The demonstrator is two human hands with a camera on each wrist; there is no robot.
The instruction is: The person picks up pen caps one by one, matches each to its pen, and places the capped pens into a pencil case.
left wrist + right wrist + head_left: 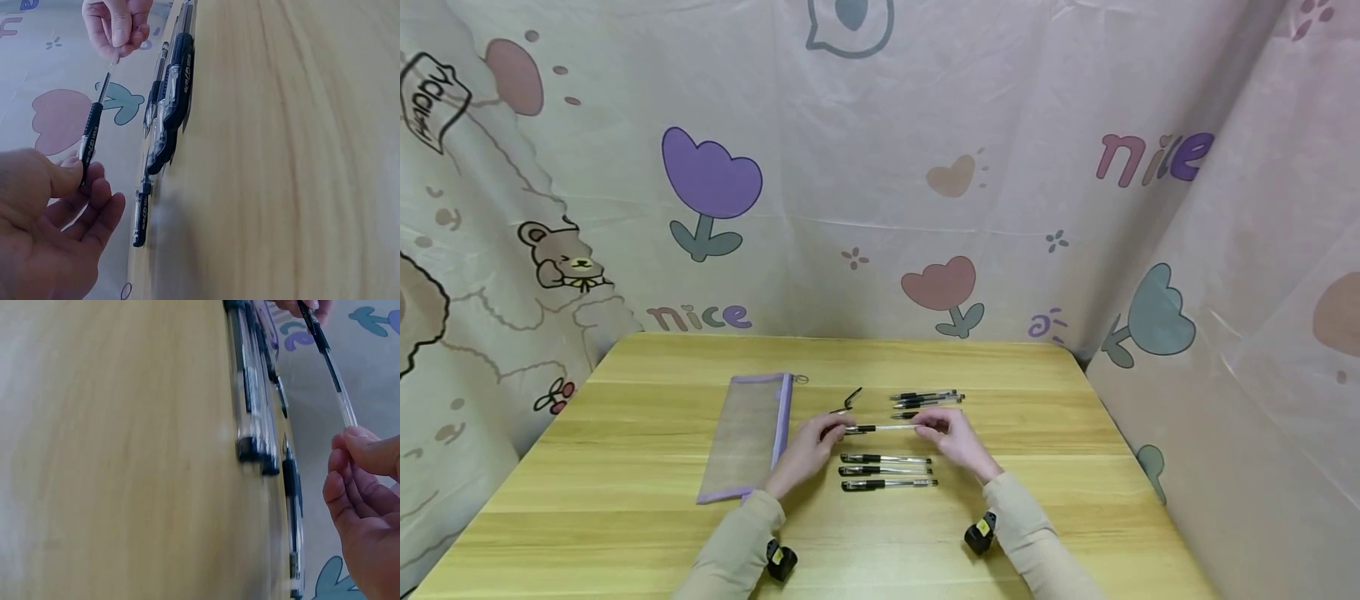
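Note:
A clear gel pen with a black cap [891, 427] is held level between both hands, raised off the table in the wrist views. My left hand [808, 450] pinches its black cap end between thumb and fingers. At the other end, my right hand [957, 437] pinches the clear barrel's tail, which its fingertips hide. Just in front of the held pen, three capped pens [886, 471] lie side by side, caps to the left. Beyond the right hand lie several uncapped pens [928, 397], tips to the left. Loose black caps [853, 397] lie behind the left hand.
A mesh pouch with purple edging [748, 437] lies flat left of the left hand, its zipper side toward the pens. Patterned cloth [850, 250] hangs behind and beside the wooden table [587, 467]. Black camera units [781, 561] are worn at both wrists.

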